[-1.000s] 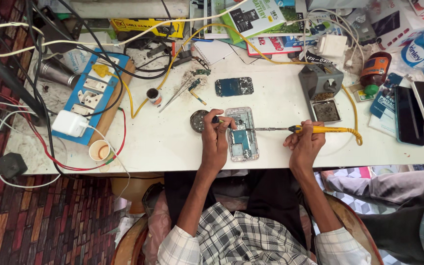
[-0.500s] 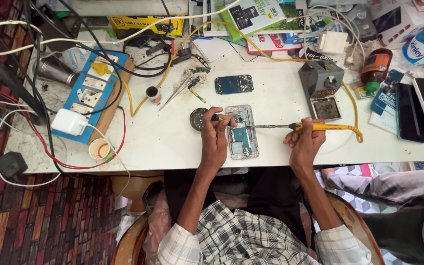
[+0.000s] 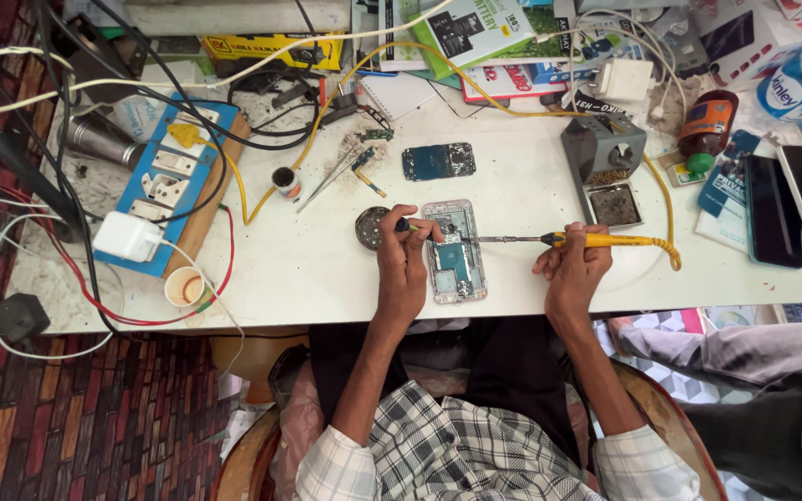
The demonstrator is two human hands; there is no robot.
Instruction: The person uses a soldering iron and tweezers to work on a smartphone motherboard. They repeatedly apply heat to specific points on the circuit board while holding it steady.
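The opened phone [image 3: 455, 250] is lying flat on the white table [image 3: 531, 186], square in front of the person and near the front edge, with its back off and its insides facing up; placed so, both forearms can come in from either side and rest while the hands are working over it.

The right hand [image 3: 573, 271] is closing around the yellow handle of the soldering iron [image 3: 563, 239], holding it low and nearly level so that the thin metal tip is reaching across to the upper part of the phone; the yellow cord is curling away to the right, out of the work. The left hand [image 3: 403, 264] is curling shut on a thin dark tool [image 3: 412, 225], tweezers by the look of it though too small to tell for sure, its tip pointing at the same spot as the iron; the heel of this hand is resting just beside the phone's left edge, seemingly to steady it.

A small round tin [image 3: 370, 226] is sitting just left of that hand, within easy reach; a second circuit board [image 3: 438, 160] is lying apart, further back on the table. The grey stand [image 3: 602, 147] and a tray with a sponge [image 3: 615, 204] are waiting to the right of the phone, on the iron's side; a blue power strip [image 3: 164, 186] is lying on the far left with cables trailing over it, and a paper cup [image 3: 182, 287] is standing near the front edge.
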